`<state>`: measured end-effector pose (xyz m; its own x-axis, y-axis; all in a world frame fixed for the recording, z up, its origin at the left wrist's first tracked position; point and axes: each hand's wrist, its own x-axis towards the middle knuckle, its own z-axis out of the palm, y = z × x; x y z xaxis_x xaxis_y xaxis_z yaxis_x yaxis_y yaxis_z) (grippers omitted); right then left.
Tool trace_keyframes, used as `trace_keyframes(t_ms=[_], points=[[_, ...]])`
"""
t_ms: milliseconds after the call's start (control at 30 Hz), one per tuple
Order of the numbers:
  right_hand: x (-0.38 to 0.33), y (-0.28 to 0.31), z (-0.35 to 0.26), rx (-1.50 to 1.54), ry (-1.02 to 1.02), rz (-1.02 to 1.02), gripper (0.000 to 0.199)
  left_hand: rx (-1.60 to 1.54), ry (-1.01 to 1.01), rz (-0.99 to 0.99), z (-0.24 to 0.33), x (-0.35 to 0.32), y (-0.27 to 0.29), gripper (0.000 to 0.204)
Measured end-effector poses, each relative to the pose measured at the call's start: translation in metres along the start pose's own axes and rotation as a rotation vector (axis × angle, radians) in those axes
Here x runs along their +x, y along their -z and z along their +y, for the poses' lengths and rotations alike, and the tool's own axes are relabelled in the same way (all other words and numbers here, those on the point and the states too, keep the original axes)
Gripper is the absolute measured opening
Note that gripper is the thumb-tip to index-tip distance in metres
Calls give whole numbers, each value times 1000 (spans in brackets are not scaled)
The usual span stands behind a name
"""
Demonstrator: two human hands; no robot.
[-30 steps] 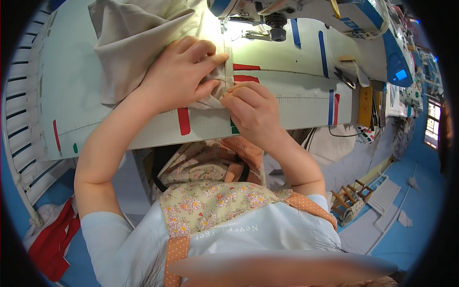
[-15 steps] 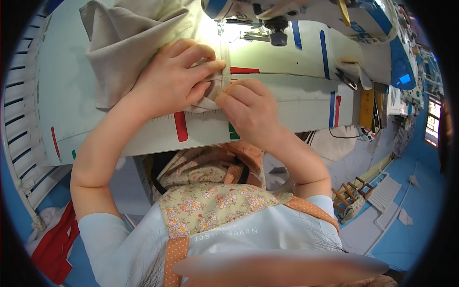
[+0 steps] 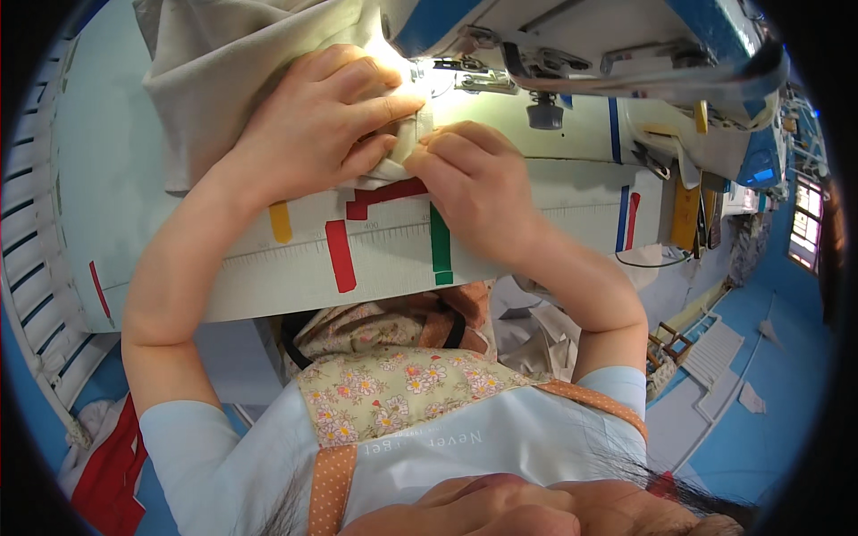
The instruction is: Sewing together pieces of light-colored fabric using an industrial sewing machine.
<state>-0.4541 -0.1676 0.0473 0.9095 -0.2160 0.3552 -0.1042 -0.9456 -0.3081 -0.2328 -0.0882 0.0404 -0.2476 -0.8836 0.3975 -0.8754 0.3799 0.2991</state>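
Observation:
A beige piece of fabric [image 3: 228, 85] lies in folds on the sewing table, its seamed right edge running up to the lit needle area of a sewing machine [image 3: 617, 45]. My left hand [image 3: 326, 121] presses on the cloth, thumb and forefinger pinching the folded edge just before the presser foot [image 3: 429, 73]. Close beside it, my right hand [image 3: 474, 174] grips the lower end of the same edge between thumb and curled fingers. The fingertips of both hands are partly hidden by glare and cloth.
The pale table [image 3: 241, 290] bears a printed ruler scale and strips of red, yellow, green and blue tape. A white slatted rack [image 3: 40, 304] stands at the left. Red and white cloth [image 3: 107, 464] lies low at the left. An orange-yellow box [image 3: 686, 214] is at the table's right end.
Both hands and the fabric have moved slightly forward toward the needle, uncovering more tape and ruler at the table's front. The view has also shifted, with the machine head appearing larger.

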Motion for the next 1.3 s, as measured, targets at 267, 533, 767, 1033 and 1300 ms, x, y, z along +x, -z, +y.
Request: trace_keyframes(t_ms=[267,533,767,1033,1300], points=[[3,-1,6,-9,-15,-25,32,-84,-66,-150,2,-8,7,51],[7,-8,11,-49,9,92,14,-119,-58,-122,0,-4,8,59],[11,-11,13,-31,-72,82,32,-81,-45,-82,-9,-1,4,59],[14,-15,18,-92,-122,129,30,-12,-18,-61,-14,3,1,56],[15,-13,16,-110,-143,113,29,-32,31,-92,-14,3,0,53]])
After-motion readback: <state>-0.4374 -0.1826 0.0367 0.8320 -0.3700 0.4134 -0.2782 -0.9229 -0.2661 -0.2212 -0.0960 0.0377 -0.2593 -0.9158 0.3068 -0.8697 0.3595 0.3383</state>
